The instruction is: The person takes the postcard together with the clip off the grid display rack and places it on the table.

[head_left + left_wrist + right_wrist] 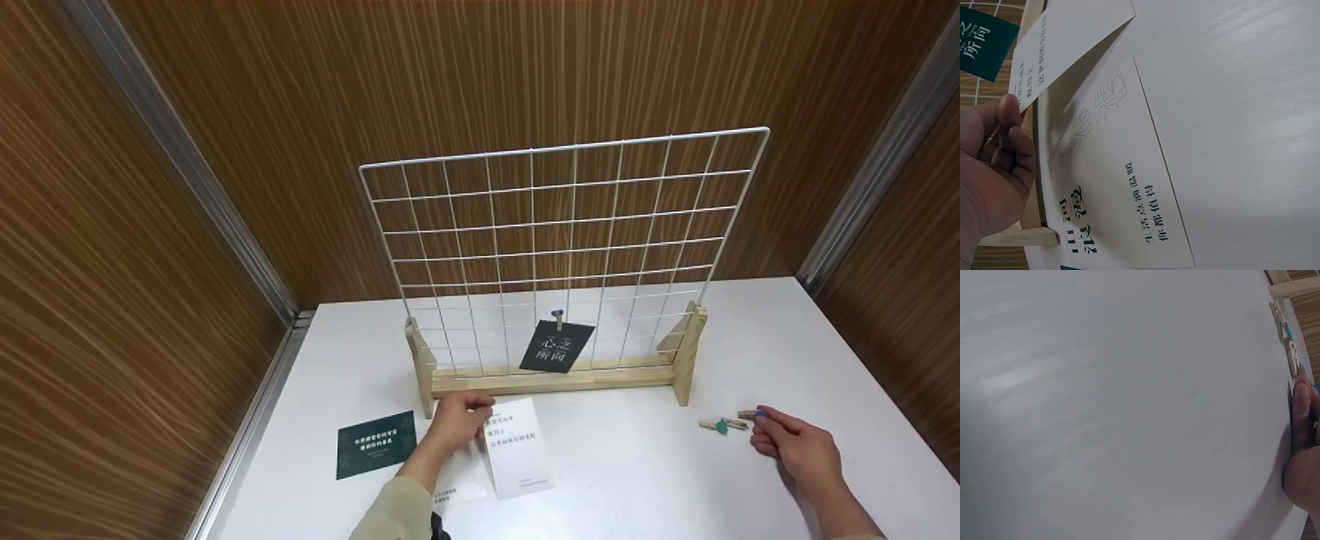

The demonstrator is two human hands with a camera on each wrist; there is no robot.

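Note:
My left hand (455,420) pinches a white printed card (517,454) by its top left corner, in front of the rack. The left wrist view shows this card tilted up, over a second white card (1123,169) lying on the table. At the right, my right hand (806,454) pinches a small wooden clothespin (747,414) with a blue decoration between thumb and fingertips. Just left of those fingers lie more small clothespins (724,425), one of them with a green decoration. Most of the right hand falls outside the right wrist view.
A white wire grid (532,150) stands upright in a wooden base (555,390). A dark green card (556,349) hangs low on it from a blue-topped clothespin (558,320). Another dark green card (375,444) lies at the left. Wood-patterned walls (225,75) enclose the white table (637,472).

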